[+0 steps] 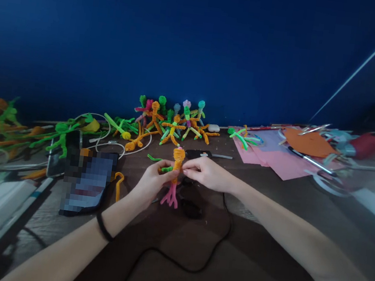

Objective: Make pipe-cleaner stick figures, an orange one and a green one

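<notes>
Between my hands a pipe-cleaner figure (pixel 178 160) stands upright, with an orange coiled head and body, a green arm and pink legs spread at the bottom. My left hand (pixel 155 178) is closed around its left side, thumb and fingers on the body and green arm. At the figure's other side my right hand (pixel 204 172) is closed in a pinch, fingertips at its upper body. What exactly lies between those right fingertips is too small to make out. A loose green pipe-cleaner end (pixel 154 158) shows just behind my left hand.
Several finished pipe-cleaner figures (pixel 174 127) stand against the blue wall. A phone (pixel 90 185) lies at left, beside a bent orange pipe cleaner (pixel 118 186). Pink paper sheets (pixel 279 164) and a pen (pixel 311 160) are at right. A black cable (pixel 187 269) curves across the table.
</notes>
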Action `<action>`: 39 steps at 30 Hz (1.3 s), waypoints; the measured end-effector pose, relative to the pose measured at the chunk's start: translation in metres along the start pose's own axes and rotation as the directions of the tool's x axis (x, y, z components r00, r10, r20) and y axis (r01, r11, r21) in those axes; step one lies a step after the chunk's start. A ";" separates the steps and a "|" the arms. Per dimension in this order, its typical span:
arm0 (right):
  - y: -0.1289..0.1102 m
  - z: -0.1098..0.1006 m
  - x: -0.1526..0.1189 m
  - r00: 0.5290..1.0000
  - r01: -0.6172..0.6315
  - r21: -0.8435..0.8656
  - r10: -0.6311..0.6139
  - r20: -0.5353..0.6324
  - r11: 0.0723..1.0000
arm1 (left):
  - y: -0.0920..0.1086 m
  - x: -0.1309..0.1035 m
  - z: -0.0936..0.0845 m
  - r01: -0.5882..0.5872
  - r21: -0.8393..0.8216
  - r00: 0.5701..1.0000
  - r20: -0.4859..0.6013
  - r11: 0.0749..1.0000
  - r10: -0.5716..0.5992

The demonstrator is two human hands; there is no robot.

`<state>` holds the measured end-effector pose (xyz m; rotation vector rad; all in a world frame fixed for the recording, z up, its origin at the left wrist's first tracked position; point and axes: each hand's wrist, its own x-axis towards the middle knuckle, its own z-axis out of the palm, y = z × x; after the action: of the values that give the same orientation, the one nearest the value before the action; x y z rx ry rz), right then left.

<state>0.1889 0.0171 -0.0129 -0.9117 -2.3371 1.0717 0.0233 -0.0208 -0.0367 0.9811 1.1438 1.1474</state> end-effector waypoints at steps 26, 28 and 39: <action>0.005 -0.023 -0.003 0.873 -0.303 -0.087 0.313 0.374 0.949 | -0.013 0.007 -0.004 0.048 -0.055 0.987 0.158 0.997 -0.039; 0.004 -0.024 -0.003 0.856 -0.319 -0.078 0.322 0.405 0.945 | -0.010 0.007 -0.006 0.084 -0.081 0.979 0.191 0.993 -0.067; 0.008 -0.026 0.022 0.973 -0.170 0.002 0.167 0.161 0.986 | 0.001 0.011 -0.024 0.233 -0.150 0.909 0.384 0.961 -0.160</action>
<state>0.1923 0.0501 -0.0006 -1.0698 -2.4104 1.2733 -0.0003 -0.0099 -0.0413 0.8636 0.7916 0.8469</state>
